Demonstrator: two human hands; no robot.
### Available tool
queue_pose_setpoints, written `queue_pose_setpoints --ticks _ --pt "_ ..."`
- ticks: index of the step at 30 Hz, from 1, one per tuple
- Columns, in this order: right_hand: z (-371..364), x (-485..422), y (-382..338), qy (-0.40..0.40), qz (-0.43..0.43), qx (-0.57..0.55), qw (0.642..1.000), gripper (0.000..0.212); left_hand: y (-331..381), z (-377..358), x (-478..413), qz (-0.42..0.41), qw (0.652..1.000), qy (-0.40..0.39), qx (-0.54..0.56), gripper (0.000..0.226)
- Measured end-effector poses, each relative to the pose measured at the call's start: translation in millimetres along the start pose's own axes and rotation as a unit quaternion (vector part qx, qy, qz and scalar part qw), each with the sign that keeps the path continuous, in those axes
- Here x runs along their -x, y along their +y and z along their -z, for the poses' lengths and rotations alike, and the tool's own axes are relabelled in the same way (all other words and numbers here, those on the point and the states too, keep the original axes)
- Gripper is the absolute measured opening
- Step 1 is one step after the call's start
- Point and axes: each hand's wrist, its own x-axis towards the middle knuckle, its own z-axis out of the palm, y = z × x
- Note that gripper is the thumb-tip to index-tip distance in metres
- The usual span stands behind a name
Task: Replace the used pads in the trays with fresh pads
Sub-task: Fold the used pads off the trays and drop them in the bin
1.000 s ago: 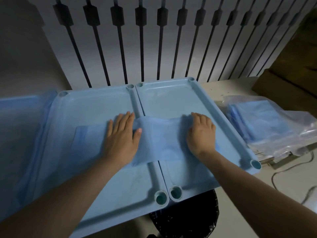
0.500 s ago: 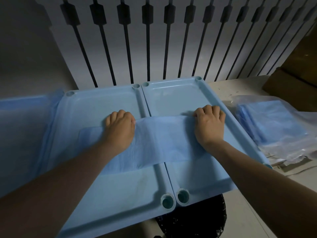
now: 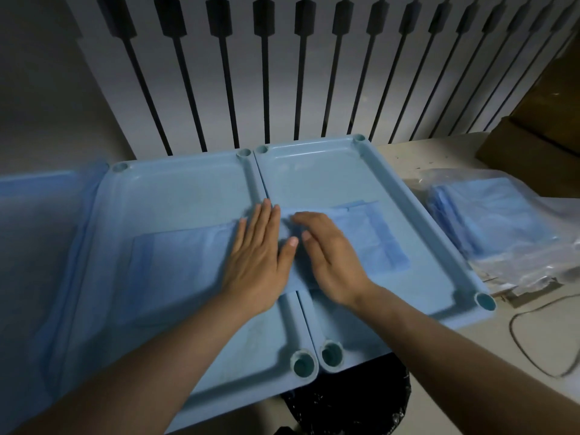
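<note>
Left hand (image 3: 257, 255) lay flat, fingers straight, on the blue pad (image 3: 175, 259). Right hand (image 3: 332, 259) was just beside it, relaxed, probably pressing too. The pad lay under both palms, bridging the left tray (image 3: 175, 174) and right tray (image 3: 317, 161).

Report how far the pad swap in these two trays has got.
Done: apparently the clearing; the left tray and right tray show bare floors at the back. In hand: left hand and right hand lie on one blue pad draped across the trays' adjoining rims, seated in neither. Left: seat it, then fetch another from the bagged stack.
</note>
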Motion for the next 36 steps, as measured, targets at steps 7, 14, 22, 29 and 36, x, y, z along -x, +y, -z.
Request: queue_pose_setpoints --ticks 7,14,22,29,36 --pt "-1.4 0.4 13.6 -0.167 -0.046 0.201 0.964 0.082 -4.1 -8.0 4.0 0.068 0.997 -0.027 -0.01 0.083" --pt "35.1 -20.1 65.0 -0.179 -0.155 0.321 0.917 0.063 -5.1 -4.0 7.5 0.095 0.994 -0.042 -0.033 0.088" --pt "12.1 -20.0 18.3 -0.092 -0.115 0.166 0.975 0.055 0.5 0.3 9.5 0.121 0.99 -0.049 -0.051 0.08" --pt "-20.7 -8.9 11.7 -0.149 -0.12 0.167 0.967 0.074 -9.4 4.2 16.5 0.115 0.99 -0.048 -0.069 0.087" --pt "-19.1 -8.1 15.3 -0.163 -0.125 0.204 0.957 0.056 -66.9 26.7 38.7 0.165 0.976 -0.063 -0.13 0.066"
